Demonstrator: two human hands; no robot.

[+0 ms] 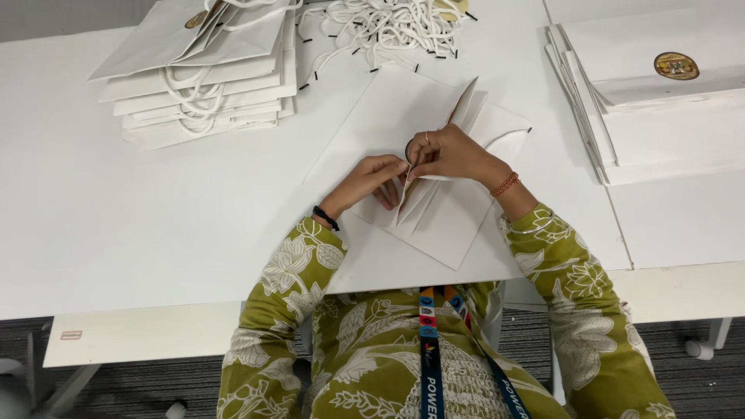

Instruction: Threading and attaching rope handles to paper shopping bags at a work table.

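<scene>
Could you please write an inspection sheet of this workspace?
Surface: white table.
Job's things: flat white paper bag, gusset fold spread open.
Clutter: stack of bags with handles far left; flat bags far right; loose white cords at the top.
Grippers: left hand presses the bag; right hand pinches its fold.
Cables: nothing seen.
Surroundings: grey carpet, table legs.

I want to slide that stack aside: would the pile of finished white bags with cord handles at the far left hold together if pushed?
Probably not as one block. The stack of bags is already fanned, so smooth paper layers would likely slip. Its looped cord handles hang loose and may snag. It looks light enough to shift easily.
</scene>
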